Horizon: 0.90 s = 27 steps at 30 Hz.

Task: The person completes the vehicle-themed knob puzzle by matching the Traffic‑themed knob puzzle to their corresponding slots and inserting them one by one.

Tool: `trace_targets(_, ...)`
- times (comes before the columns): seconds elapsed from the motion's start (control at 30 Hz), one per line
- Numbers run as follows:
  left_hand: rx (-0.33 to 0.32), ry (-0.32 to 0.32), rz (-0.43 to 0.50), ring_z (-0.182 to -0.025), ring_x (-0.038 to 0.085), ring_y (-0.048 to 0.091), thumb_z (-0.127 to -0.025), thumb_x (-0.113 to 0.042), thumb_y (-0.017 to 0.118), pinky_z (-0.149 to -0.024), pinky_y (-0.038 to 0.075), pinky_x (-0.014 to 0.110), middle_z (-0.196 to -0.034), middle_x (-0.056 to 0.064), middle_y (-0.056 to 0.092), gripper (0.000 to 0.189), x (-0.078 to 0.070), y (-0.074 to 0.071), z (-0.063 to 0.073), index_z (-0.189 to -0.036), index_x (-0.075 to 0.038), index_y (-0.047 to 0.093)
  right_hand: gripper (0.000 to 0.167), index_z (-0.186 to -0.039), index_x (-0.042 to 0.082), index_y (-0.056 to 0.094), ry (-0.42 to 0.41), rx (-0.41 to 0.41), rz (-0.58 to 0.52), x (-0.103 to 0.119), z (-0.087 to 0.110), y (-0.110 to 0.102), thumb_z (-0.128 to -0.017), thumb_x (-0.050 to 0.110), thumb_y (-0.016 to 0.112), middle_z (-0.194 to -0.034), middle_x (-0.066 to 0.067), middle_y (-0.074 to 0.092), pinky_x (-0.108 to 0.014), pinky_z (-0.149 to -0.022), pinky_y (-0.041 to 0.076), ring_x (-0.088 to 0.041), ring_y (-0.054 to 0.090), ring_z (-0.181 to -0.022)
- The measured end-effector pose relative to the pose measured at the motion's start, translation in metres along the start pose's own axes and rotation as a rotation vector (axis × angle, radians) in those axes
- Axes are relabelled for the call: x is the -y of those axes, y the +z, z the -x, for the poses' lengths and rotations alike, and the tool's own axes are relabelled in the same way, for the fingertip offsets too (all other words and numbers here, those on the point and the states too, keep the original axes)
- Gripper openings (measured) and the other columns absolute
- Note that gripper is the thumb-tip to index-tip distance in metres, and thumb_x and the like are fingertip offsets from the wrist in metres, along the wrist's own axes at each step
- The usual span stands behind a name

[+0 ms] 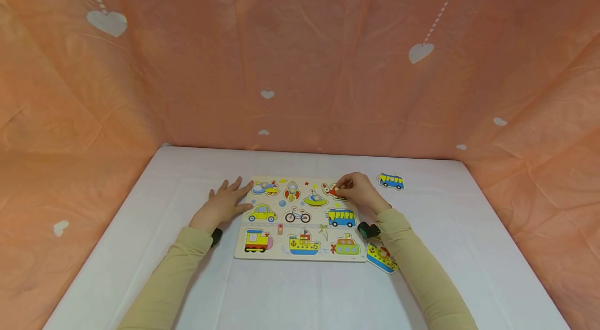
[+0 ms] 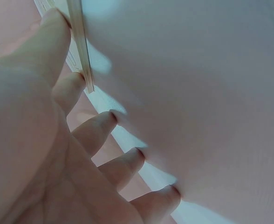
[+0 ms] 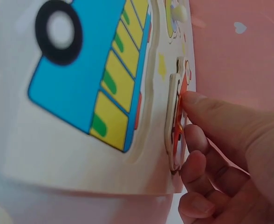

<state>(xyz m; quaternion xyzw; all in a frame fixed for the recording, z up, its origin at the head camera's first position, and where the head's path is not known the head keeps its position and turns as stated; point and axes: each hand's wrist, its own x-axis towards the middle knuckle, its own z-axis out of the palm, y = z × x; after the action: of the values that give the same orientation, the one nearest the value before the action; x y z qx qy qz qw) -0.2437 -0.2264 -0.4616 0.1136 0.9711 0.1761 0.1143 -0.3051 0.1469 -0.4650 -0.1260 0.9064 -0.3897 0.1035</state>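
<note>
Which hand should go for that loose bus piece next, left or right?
Probably the right hand, once it releases the helicopter piece: the loose bus piece lies close by, on its side of the board. The left hand is at the opposite edge.

Lower centre has one rectangular cream wooden board point(image 1: 317, 216) and two bare hands point(image 1: 224, 204); lower right, two painted vehicle pieces point(image 1: 392, 181).
</note>
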Motion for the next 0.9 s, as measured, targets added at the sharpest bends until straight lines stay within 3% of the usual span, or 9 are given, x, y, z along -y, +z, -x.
trace_targets(0.27, 0.007, -0.003, -0.002, -0.136, 0.055, 0.009, -0.092, -0.042, 0.061, -0.101, 0.008, 0.074, -0.154, 0.024, 0.018, 0.072, 0.0001, 0.0008, -0.0005, -0.151, -0.015, 0.030, 0.011, -0.094, 0.004, 0.071, -0.019, -0.010, 0.019, -0.0003, -0.0002, 0.0000, -0.086, 0.012, 0.073, -0.084, -0.005, 0.063, -0.028, -0.061, 0.045, -0.020, 0.052, -0.073)
trace_targets(0.9, 0.007, -0.006, 0.012, -0.136, 0.055, 0.008, -0.092, -0.041, 0.062, -0.101, 0.007, 0.074, -0.154, 0.024, 0.018, 0.071, 0.0002, 0.0002, 0.0007, -0.151, -0.015, 0.030, 0.009, -0.091, 0.004, 0.071, 0.042, 0.006, 0.017, 0.0035, -0.0007, -0.0014, -0.086, 0.011, 0.072, -0.081, -0.006, 0.062, -0.027, -0.064, 0.046, -0.019, 0.054, -0.074)
